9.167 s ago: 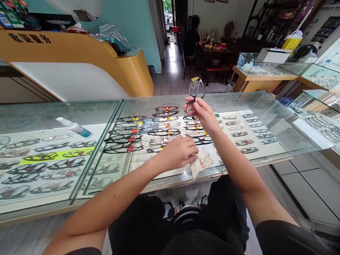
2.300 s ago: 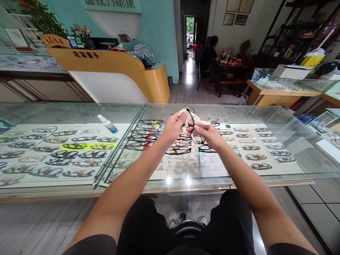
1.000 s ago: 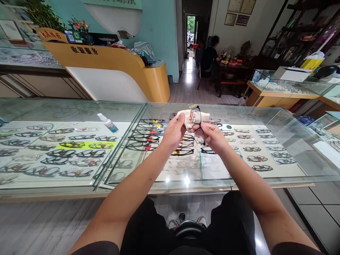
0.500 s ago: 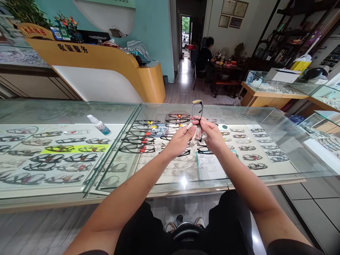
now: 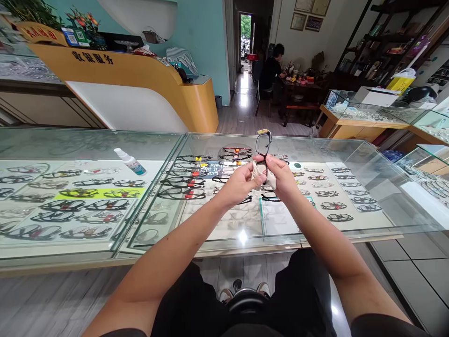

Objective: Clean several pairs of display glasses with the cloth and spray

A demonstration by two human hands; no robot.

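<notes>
A pair of dark-rimmed glasses (image 5: 263, 144) is held up on its side above the glass counter, one lens at the top with a yellowish tag on the frame. My right hand (image 5: 282, 175) grips the glasses near the middle, thumb and fingers closed. My left hand (image 5: 242, 182) pinches a pale cloth (image 5: 259, 174) wrapped about the lower lens. Part of that lens and the temples are hidden by the cloth and fingers. Under my hands, rows of eyeglass frames (image 5: 182, 193) show through the counter top.
The glass display counter (image 5: 217, 250) runs across in front of me. A white spray bottle (image 5: 130, 162) lies or stands at left on it. Beyond are a yellow reception desk (image 5: 199, 105), a seated person (image 5: 270, 70) at a table, and another display case (image 5: 368, 117) at right.
My left hand has brought the cloth around the lower lens, its fingers more curled than before. The glasses have turned slightly and shifted a little right. The seated person's head has moved.
</notes>
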